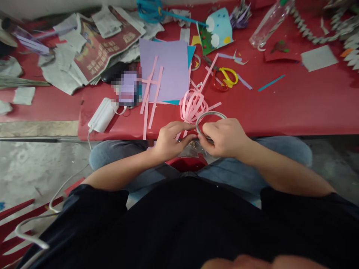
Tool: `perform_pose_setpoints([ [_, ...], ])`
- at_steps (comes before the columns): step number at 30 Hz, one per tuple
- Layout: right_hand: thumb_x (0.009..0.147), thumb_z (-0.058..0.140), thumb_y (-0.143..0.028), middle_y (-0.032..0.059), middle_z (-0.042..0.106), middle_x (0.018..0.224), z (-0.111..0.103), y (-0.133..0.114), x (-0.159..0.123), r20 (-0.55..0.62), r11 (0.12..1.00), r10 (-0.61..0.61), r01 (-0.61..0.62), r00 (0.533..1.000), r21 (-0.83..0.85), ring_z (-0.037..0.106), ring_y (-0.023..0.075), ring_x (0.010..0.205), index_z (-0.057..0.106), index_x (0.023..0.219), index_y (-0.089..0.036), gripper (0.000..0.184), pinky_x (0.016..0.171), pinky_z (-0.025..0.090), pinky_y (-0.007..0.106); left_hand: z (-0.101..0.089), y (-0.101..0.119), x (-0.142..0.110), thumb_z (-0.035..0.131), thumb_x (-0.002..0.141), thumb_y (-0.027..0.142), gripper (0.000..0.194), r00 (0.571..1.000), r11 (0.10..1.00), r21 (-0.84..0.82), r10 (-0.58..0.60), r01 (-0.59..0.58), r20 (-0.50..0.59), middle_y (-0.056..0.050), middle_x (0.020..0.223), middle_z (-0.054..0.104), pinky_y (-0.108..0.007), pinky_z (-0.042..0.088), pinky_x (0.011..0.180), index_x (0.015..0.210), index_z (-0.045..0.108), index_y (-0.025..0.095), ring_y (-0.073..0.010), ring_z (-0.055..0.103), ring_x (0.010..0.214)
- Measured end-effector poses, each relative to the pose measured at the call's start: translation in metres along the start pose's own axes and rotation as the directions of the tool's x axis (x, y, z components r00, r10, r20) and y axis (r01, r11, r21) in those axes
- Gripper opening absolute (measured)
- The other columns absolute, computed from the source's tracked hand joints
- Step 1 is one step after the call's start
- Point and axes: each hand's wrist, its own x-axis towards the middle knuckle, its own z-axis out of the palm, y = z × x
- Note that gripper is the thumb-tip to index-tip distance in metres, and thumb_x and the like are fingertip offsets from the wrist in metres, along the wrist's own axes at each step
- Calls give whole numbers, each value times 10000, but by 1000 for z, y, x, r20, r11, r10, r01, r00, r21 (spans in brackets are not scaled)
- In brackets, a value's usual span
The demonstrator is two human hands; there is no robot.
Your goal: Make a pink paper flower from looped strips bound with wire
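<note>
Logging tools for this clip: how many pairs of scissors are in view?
1. The scissors, with yellow and red handles, lie on the red table right of the purple sheet. More may be hidden under the paper clutter.

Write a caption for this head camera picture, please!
Both hands, left hand and right hand, pinch a tape ring beside pink paper strips.

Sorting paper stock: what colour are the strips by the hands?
Pink strips, clearest in the head view.

1. Tape ring (pixel 211 114): thin, pale grey, see-through; held at table's near edge, tilted, near side hidden by fingers.
2. Pink strips (pixel 192 104): narrow paper strips curled into loose ball, on red table, touching ring's far-left side; a few ends trail under hands.
</note>
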Motion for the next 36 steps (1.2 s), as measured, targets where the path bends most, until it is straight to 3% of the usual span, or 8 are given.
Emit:
perform_pose_setpoints([
  [3,951,580,-298,-3,512,549,-1,-2,-2,-63,996,-60,56,996,-67,407,151,533,550,718,-226,246,564,203,334,2,3,-2,836,971,354,151,1000,1000,-16,9,-10,-15,-68,1079,855,-395,644,967,1009,785,218,-213,820,1034],
  [6,978,578,-274,-8,512,561,-3,-3,-3,-112,981,-161,146,981,-131,403,147,537,570,720,-214,265,569,210,330,0,8,-3,865,934,340,204,1000,998,-54,-21,20,-16,-61,1063,841,-369,632,920,895,718,204,-203,811,1003],
  [11,1038,564,-259,1,560,616,-1,-1,-5,-86,950,-271,252,959,-184,439,147,574,584,729,-189,317,596,227,337,-3,8,-9,899,878,254,392,991,988,-76,-133,134,7,-72,1130,839,-342,635,928,1229,735,194,-173,799,956],
  [14,1065,562,-265,11,578,633,4,-1,-7,-56,950,-263,248,963,-192,453,152,589,593,747,-180,331,607,217,339,-2,3,-13,842,921,222,398,989,986,-95,-136,140,53,-66,1093,844,-330,639,932,1306,744,190,-167,800,963],
  [21,1085,540,-228,16,592,669,13,-3,-9,-35,951,-229,216,973,-221,456,156,595,603,804,-170,294,610,165,338,2,-2,-18,788,978,224,228,984,986,-5,-166,167,69,-50,992,815,-284,614,824,1204,808,196,-149,770,885],
  [28,1077,538,-244,12,596,668,19,-9,-7,-56,955,-158,139,986,-262,485,155,580,603,825,-167,272,586,172,330,1,-5,-18,629,1028,146,227,989,968,248,-2,-36,149,-66,1049,751,-298,589,792,1172,794,208,-166,737,925],
  [32,1086,507,-267,16,596,652,18,-14,-7,-42,960,-136,121,990,-254,473,154,572,614,815,-165,308,585,161,331,0,-4,-16,691,1009,200,131,995,952,304,3,-33,99,-59,1079,676,-282,536,706,1093,789,218,-146,673,870],
  [36,1074,510,-269,23,596,639,18,-15,-7,-27,968,-122,113,992,-224,469,154,589,615,794,-169,316,599,161,340,0,-3,-12,702,1005,215,92,997,956,291,9,-30,73,-56,1051,632,-306,549,754,1047,783,203,-156,654,889],
])
